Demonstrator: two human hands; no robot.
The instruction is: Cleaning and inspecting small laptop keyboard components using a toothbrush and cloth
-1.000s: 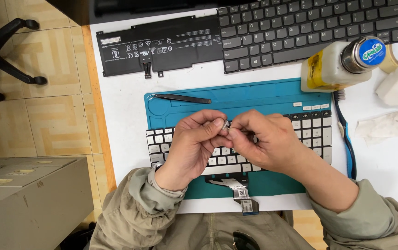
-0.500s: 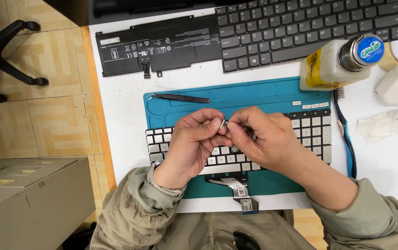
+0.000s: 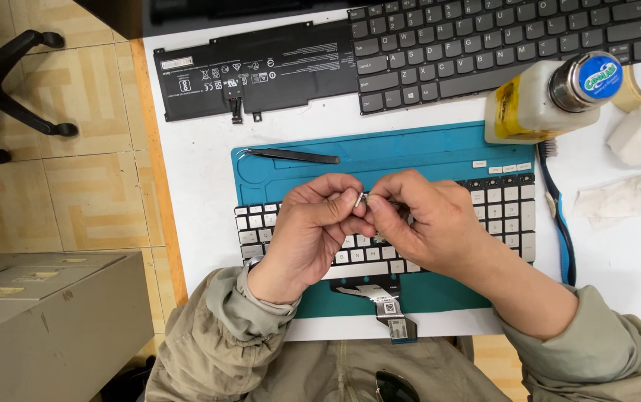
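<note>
1. While I watch from the head view, both hands meet over the middle of the teal mat [image 3: 439, 152], fingertips pinched tight on one small pale keycap [image 3: 360, 199].
2. Left hand [image 3: 313, 227]: thumb and forefinger closed on the keycap's left side, other fingers curled under. No gap showing.
3. Right hand [image 3: 424, 223]: thumb and forefinger closed on the right side of the same piece, knuckles up, palm hiding what's beneath.
4. Keycap: tiny, whitish-grey, held tilted just above the white keyboard [image 3: 503, 216]. I can't tell its underside or clips.
5. White keyboard lies along the mat's near half, grey-white keys; some top-right slots are bare and dark, with loose caps beside them. Its ribbon cable [image 3: 387, 301] hangs over the mat's near edge.
6. Black tweezers [image 3: 294, 155] lie at the mat's far-left corner, untouched.
7. Far edge of the worktop: black battery pack [image 3: 261, 71] at left, dark keyboard [image 3: 484, 45] at right.
8. Solvent bottle [image 3: 547, 100] lies just off the mat's far-right corner.
</note>
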